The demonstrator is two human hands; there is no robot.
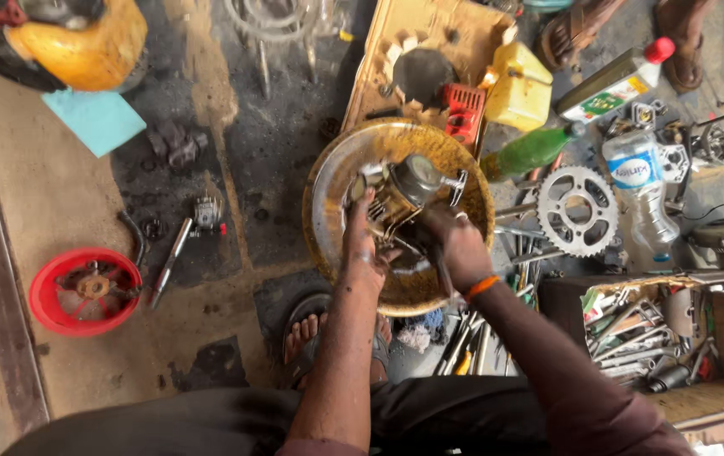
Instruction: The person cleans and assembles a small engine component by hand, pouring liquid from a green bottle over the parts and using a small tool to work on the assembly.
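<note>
My left hand (360, 245) and right hand (455, 245) are both over the round metal pan (328, 181), which sits on the floor in front of my sandalled foot (304, 333). Between them is a small engine part (404, 190), a grimy metal body with a round cap on top, standing in the pan's oily yellow-brown liquid. My left fingers are curled against its left side, closed on it. My right hand is closed too, down near the part's lower right side, but I cannot tell what it grips. An orange band (482, 287) is on my right wrist.

Just right of the pan lie a green bottle (531, 150) and a sprocket (577, 211). A red wheel (85, 291) lies well apart to the left.
</note>
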